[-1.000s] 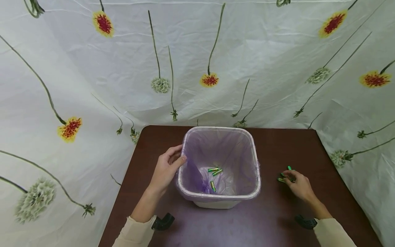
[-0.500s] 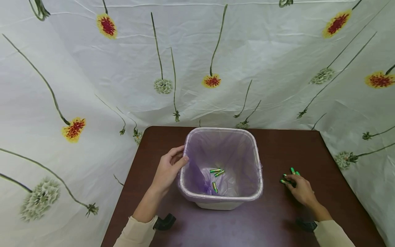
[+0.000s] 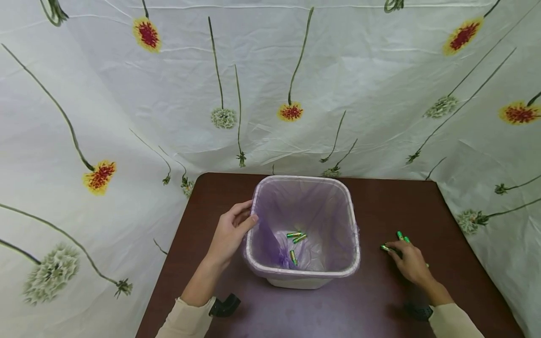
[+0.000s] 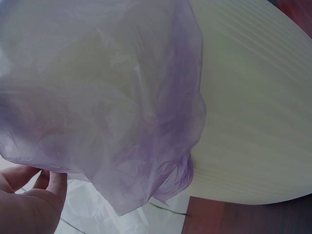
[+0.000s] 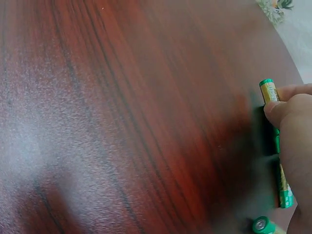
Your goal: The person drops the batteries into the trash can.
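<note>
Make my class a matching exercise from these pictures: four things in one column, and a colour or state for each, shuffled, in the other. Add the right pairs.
Column one
1. Left hand
2. Liner
3. Right hand
4. Table

Column two
A. pinches a battery
B. dark reddish brown
C. grips the bin
D. thin and purple

Right pairs: 1-C, 2-D, 3-A, 4-B

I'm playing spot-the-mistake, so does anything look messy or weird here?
Nothing looks spilled or broken, but inside the cream, squarish plastic bin, the thin purple plastic bag is bunched up at the left front instead of lying smooth.
</note>
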Demonstrator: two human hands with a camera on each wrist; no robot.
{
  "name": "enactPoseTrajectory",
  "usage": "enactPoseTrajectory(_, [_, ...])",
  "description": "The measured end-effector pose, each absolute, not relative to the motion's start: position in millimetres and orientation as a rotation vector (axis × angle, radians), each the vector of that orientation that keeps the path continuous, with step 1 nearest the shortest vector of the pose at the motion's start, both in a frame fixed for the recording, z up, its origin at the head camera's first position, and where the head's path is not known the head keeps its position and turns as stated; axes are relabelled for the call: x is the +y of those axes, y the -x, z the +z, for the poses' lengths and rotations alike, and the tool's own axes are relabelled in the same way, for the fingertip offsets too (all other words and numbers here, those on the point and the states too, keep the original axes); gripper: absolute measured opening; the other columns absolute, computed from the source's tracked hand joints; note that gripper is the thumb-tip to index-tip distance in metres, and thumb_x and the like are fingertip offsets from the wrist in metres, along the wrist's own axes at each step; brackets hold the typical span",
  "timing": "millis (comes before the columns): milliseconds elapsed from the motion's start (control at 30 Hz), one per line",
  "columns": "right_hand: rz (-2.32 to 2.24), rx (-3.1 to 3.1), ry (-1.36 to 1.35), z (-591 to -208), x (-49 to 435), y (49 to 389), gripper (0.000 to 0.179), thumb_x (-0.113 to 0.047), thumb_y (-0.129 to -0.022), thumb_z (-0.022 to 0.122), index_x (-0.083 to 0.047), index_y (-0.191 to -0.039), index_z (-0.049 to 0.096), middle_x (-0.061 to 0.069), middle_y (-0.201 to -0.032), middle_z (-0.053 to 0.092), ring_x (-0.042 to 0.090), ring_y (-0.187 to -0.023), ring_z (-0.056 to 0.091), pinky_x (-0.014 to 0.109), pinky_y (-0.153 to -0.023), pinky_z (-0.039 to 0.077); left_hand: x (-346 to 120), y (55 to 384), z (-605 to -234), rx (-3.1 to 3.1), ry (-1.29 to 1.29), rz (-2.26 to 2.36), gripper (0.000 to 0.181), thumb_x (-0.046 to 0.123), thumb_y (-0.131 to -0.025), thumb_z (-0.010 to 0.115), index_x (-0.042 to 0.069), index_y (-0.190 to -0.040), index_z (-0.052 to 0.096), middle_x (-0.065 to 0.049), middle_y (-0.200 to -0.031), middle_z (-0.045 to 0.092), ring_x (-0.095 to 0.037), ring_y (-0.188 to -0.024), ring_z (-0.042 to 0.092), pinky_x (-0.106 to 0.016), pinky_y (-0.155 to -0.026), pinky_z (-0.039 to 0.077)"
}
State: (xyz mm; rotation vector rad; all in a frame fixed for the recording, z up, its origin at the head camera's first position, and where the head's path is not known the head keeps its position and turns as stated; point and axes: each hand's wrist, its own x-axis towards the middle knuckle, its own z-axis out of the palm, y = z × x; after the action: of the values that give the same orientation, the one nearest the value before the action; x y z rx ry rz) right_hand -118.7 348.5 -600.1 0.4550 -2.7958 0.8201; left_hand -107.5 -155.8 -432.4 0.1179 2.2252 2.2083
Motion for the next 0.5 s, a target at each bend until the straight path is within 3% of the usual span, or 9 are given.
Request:
enactPoseTrajectory(133, [0.809,-2.77,-0.477,-594.4,347.2,122.1,0.021,0.01,-0.085,0.077,0.0,-0.104,0.074,0.016,-0.102,0.073,0.049,-0.108,0.065,0.067,-0.089,0.049,-155.9,107.5,-432.9,2.207,-0.128,2.225,0.046,0.004,-0.098,0.067,-0.004,-0.142,0.055,-0.021,-0.132,0.06,-0.026,-0.117,0.061,-0.028,-0.092,0.055])
enactPoseTrajectory(267, [0.817,-2.771,-0.468,-588.1,345.5,124.5,0.019,0.01,-0.087,0.075,0.0,-0.104,0.074,0.017,-0.102,0.071,0.049,-0.104,0.065,0.064,-0.082,0.053,-155.8,107.7,-432.8,2.196,-0.137,2.238,0.046,0.004,-0.098,0.067,-0.005,-0.142,0.055,-0.021,-0.132,0.06,-0.025,-0.116,0.062,-0.028,-0.092,0.055])
enactPoseTrajectory(400, [0.791,-2.746,-0.48,-580.6,343.9,126.9,0.02,0.011,-0.088,0.074,0.0,-0.105,0.074,0.013,-0.098,0.067,0.032,-0.085,0.066,0.048,-0.067,0.055,-155.7,108.1,-433.5,2.196,-0.142,2.239,0.047,0.003,-0.098,0.067,-0.006,-0.142,0.054,-0.022,-0.133,0.059,-0.025,-0.116,0.062,-0.028,-0.092,0.055])
enactPoseTrajectory(500, [0.777,-2.721,-0.5,-574.9,343.9,128.8,0.022,0.012,-0.088,0.073,0.0,-0.106,0.073,0.013,-0.098,0.066,0.018,-0.073,0.058,0.036,-0.058,0.049,-155.9,108.3,-433.8,2.194,-0.145,2.242,0.047,0.002,-0.098,0.067,-0.007,-0.142,0.054,-0.022,-0.133,0.059,-0.025,-0.117,0.061,-0.027,-0.092,0.055])
